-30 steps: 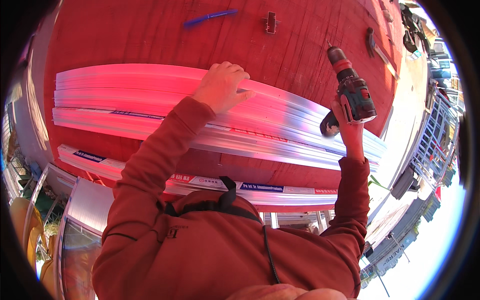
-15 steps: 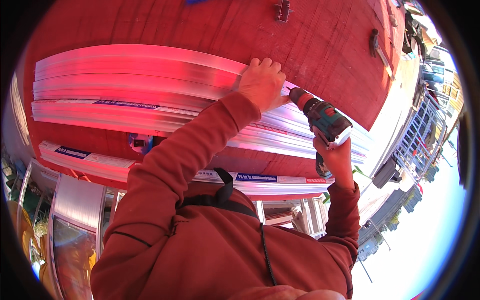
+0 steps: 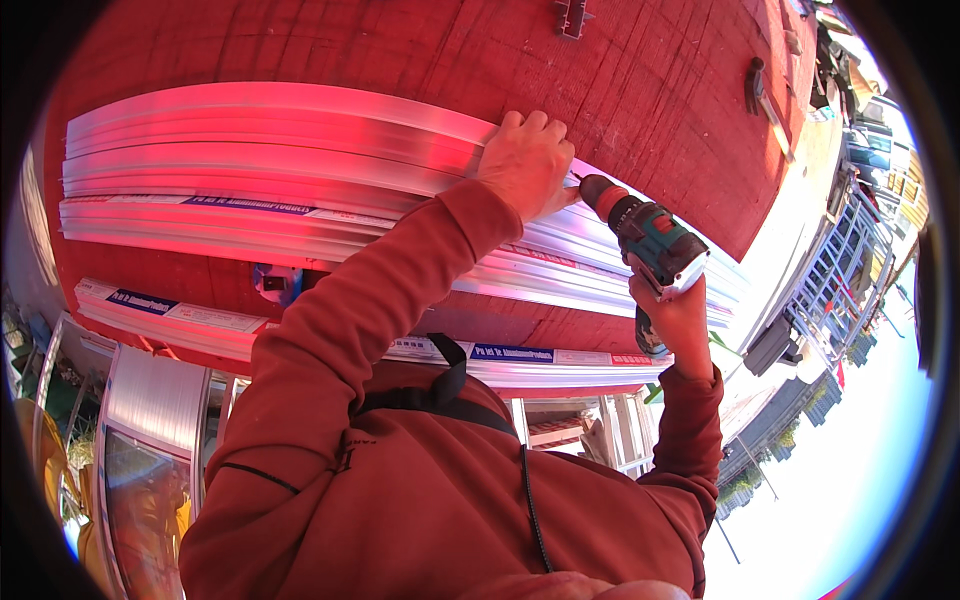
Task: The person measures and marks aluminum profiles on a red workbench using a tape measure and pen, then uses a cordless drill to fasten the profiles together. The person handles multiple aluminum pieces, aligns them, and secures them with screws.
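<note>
Long silvery aluminium profiles [image 3: 270, 130] lie side by side across the red table, tinted red by reflected light. My left hand [image 3: 528, 165] is closed over the far edge of the profiles, its fingers curled and its thumb stretched toward the drill tip. In my right hand [image 3: 675, 312] is a dark green and black cordless drill [image 3: 650, 238], held by its handle. Its bit points left and away, at the far profile just beside my left thumb. Whether the bit touches the metal is too small to tell.
Another bundle of labelled profiles [image 3: 510, 368] runs along the near table edge. Between the bundles sits a small blue and purple object [image 3: 275, 283]. A hammer [image 3: 765, 105] lies at the far right of the red table [image 3: 660, 110], and a short profile piece [image 3: 572, 18] at the back.
The whole view has shifted very slightly. Both hands keep their grips, and the drill stays at almost the same spot beside my left thumb.
</note>
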Demonstrator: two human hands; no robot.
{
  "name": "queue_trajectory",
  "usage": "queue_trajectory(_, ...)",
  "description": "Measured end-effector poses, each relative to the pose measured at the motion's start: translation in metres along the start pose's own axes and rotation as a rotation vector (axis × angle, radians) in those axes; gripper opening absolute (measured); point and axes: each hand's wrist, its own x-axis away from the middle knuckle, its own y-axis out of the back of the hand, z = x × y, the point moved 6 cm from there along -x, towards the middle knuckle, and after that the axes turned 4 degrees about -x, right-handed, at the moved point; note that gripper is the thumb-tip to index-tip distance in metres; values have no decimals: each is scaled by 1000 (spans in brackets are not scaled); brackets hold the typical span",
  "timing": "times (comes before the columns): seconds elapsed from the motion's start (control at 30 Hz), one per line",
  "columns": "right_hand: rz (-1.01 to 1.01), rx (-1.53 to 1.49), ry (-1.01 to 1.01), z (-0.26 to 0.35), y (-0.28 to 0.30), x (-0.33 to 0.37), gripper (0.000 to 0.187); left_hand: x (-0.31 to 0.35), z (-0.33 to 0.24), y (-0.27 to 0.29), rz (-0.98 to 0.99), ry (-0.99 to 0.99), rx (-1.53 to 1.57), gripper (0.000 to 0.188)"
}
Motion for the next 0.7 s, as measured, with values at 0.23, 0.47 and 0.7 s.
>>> queue_trajectory(0.23,-19,-3,2,5,-4,-1,48,-1,1,0,3,1,6,36)
queue_trajectory(0.47,54,88,24,11,-1,-6,47,0,-12,24,-104,-98,624,34)
queue_trajectory(0.7,190,335,60,11,18,-7,57,-20,-96,73,-482,-323,1079,24)
